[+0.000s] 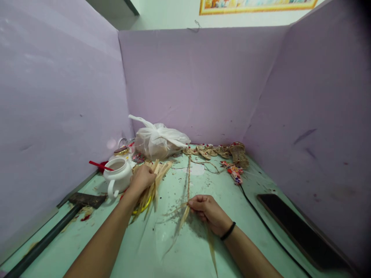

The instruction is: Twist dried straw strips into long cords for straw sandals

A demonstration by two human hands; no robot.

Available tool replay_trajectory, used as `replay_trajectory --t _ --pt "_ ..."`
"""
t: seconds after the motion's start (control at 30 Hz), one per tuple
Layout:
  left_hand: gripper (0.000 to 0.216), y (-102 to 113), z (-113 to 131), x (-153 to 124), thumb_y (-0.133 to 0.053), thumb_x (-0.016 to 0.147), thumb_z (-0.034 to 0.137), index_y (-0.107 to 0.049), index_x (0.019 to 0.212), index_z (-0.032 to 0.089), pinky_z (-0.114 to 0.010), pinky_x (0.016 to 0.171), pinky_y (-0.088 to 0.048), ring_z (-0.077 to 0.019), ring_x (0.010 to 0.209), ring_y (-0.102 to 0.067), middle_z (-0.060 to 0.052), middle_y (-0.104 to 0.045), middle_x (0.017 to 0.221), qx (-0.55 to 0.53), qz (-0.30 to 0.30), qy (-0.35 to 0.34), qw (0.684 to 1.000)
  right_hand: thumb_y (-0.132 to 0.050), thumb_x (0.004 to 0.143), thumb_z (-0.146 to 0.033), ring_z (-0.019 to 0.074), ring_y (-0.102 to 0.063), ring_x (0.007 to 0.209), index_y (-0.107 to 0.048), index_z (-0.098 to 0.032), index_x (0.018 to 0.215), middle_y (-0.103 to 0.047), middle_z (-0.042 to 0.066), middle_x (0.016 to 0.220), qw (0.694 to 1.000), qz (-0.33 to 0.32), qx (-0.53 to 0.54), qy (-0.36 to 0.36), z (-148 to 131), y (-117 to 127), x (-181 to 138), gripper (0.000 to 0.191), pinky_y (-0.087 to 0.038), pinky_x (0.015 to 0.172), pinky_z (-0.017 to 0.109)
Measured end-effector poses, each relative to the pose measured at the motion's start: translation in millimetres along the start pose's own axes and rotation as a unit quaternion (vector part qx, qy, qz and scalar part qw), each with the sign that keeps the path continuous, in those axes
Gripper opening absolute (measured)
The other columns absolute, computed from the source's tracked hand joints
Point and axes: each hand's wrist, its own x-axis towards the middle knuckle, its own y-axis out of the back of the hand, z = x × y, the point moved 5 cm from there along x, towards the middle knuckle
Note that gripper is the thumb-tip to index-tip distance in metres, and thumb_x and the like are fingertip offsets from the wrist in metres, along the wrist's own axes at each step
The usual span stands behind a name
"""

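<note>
My right hand (207, 210) pinches the lower end of a thin braided straw cord (189, 177) between thumb and fingers. Loose strips (183, 219) fan out below the pinch, and another pale strip (211, 247) hangs under the hand toward the front. The cord runs straight away from me to the back of the table. On the left, my left hand (142, 177) rests on a pile of dry straw strips (159, 175), its fingers curled down on them; the fingertips are partly hidden. A yellow ring (142, 207) shows among the strips.
Left of the pile stands a white pot (117, 173) with a red stick (100, 166). A dark-headed tool (87, 200) lies at the left edge. Behind are a tied white bag (159, 141) and braided pieces (205, 152). A patterned cloth piece (233, 172), cable and phone (298, 227) lie right.
</note>
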Motion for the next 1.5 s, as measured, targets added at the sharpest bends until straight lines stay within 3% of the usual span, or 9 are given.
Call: replay_trajectory --t 0.17,0.63,0.7,0.83,0.97,1.13,1.2,1.3,1.5 --pt "0.026 -0.4 0.5 2.7 -0.050 0.065 0.032 -0.069 0.077 0.018 -0.024 0.058 -0.034 -0.0209 0.077 -0.057 -0.010 -0.066 0.083 0.003 0.037 0.015 0.999 -0.063 0.055 -0.028 0.0003 -0.022 0.033 -0.052 -0.012 0.055 -0.047 -0.004 0.045 1.000 -0.001 0.003 -0.007 -0.6 0.2 -0.7 0.020 -0.008 0.038 0.022" --pt "0.026 21.4 5.0 -4.1 -0.049 0.064 0.030 -0.067 0.073 0.014 -0.022 0.057 -0.036 -0.0161 0.067 -0.055 -0.004 -0.065 0.070 -0.161 0.072 -0.062 0.982 -0.062 0.057 -0.027 0.0003 -0.024 0.033 -0.051 -0.012 0.056 -0.048 -0.003 0.046 1.000 -0.006 0.008 -0.009 0.4 1.3 0.2 0.019 -0.008 0.037 0.021" --pt "0.023 22.1 16.9 -13.7 -0.050 0.062 0.029 -0.066 0.066 0.013 -0.021 0.054 -0.036 -0.0149 0.062 -0.054 -0.003 -0.062 0.063 -0.157 0.013 -0.092 0.983 -0.063 0.057 -0.026 0.0001 -0.023 0.033 -0.051 -0.012 0.056 -0.048 -0.004 0.046 1.000 -0.006 0.012 -0.008 1.0 2.2 1.6 0.019 -0.008 0.037 0.021" --pt "0.012 13.3 45.8 -52.4 -0.050 0.054 0.023 -0.059 0.052 0.015 -0.019 0.044 -0.031 -0.0112 0.047 -0.049 0.001 -0.054 0.047 -0.066 -0.207 -0.190 0.957 -0.064 0.057 -0.026 0.0000 -0.024 0.033 -0.052 -0.012 0.058 -0.048 -0.004 0.047 1.000 -0.011 0.026 -0.003 1.6 2.0 2.2 0.019 -0.008 0.038 0.021" --pt "0.015 3.6 53.6 -80.0 -0.044 0.055 0.023 -0.057 0.058 0.016 -0.019 0.036 -0.029 -0.0117 0.037 -0.046 0.001 -0.049 0.041 -0.058 -0.345 -0.185 0.918 -0.065 0.057 -0.027 0.0013 -0.028 0.035 -0.053 -0.012 0.060 -0.042 -0.006 0.044 1.000 0.010 0.020 0.001 -0.1 1.3 -0.5 0.020 -0.010 0.038 0.020" --pt "0.015 -7.1 53.8 -81.5 -0.043 0.053 0.022 -0.055 0.059 0.016 -0.019 0.034 -0.031 -0.0137 0.038 -0.048 0.001 -0.049 0.043 -0.065 -0.396 -0.192 0.896 -0.066 0.054 -0.026 0.0019 -0.039 0.038 -0.049 -0.013 0.056 -0.052 -0.003 0.054 1.000 -0.006 0.028 0.001 -3.0 -1.9 -3.1 0.021 -0.016 0.039 0.019" --pt "0.014 -9.8 55.4 -80.9 -0.044 0.053 0.022 -0.055 0.060 0.016 -0.019 0.034 -0.032 -0.0137 0.040 -0.048 0.001 -0.049 0.044 -0.081 -0.413 -0.198 0.885 -0.065 0.053 -0.023 0.0021 -0.038 0.037 -0.048 -0.013 0.054 -0.050 -0.004 0.049 1.000 0.001 0.026 0.006 -3.3 -1.0 -2.5 0.020 -0.017 0.039 0.018" --pt "0.013 -8.7 56.1 -78.5 -0.044 0.054 0.022 -0.053 0.059 0.016 -0.019 0.035 -0.032 -0.0129 0.040 -0.048 0.001 -0.048 0.042 -0.095 -0.410 -0.190 0.887 -0.063 0.053 -0.022 0.0029 -0.037 0.035 -0.047 -0.014 0.053 -0.044 -0.006 0.040 1.000 0.025 0.013 0.003 -2.0 1.3 -1.1 0.018 -0.015 0.038 0.019" --pt "0.011 -3.8 55.5 -77.0 -0.045 0.055 0.021 -0.053 0.059 0.016 -0.018 0.035 -0.031 -0.0104 0.037 -0.044 0.002 -0.046 0.040 -0.099 -0.415 -0.184 0.886 -0.063 0.053 -0.023 0.0036 -0.039 0.035 -0.047 -0.014 0.055 -0.045 -0.006 0.041 0.999 0.028 0.015 0.004 -3.0 -0.8 -2.1 0.018 -0.015 0.038 0.019"
